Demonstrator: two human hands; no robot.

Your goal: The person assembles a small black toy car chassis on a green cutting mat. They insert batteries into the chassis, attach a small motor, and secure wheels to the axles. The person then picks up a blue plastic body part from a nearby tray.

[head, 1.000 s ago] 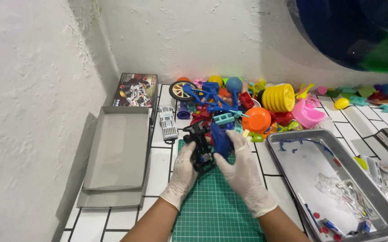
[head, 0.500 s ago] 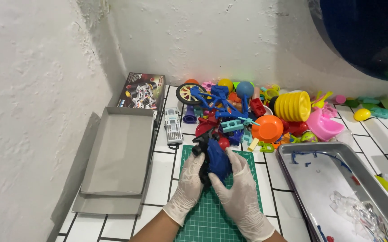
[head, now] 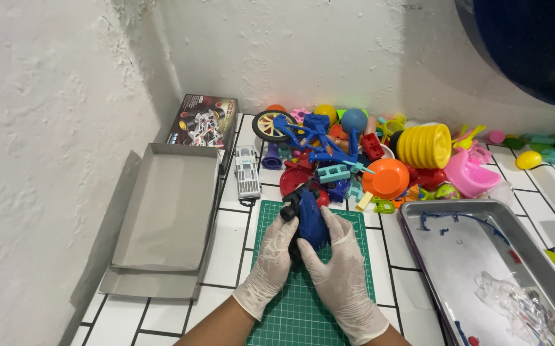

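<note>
Both forearms come up from the bottom edge and meet over the green cutting mat (head: pixel 303 307), which lies on the white-tiled bench (head: pixel 226 237). The left hand (head: pixel 271 259), in a white glove, is turned palm inward with its fingers curled up around the left side of a blue and black toy vehicle (head: pixel 308 221); its grip is closed on the toy, fingertips against the dark part near the black wheel at the top. The right hand (head: pixel 341 269), also gloved, mirrors it from the other side, palm facing left, thumb laid along the blue body and fingers wrapped behind it, so this grip too is closed on the toy. The toy is held upright between the two palms, just above the far end of the mat and lifted off it as far as can be told. Just beyond the hands lies a heap of coloured plastic toys (head: pixel 367 154), among them a blue toy bicycle (head: pixel 297 131), an orange bowl (head: pixel 386 178) and a yellow ribbed wheel (head: pixel 425 145). Left of the mat sit an open grey cardboard box lid (head: pixel 162 224) and a small grey toy car (head: pixel 247 172); right of it stands a metal tray (head: pixel 457 256).
</note>
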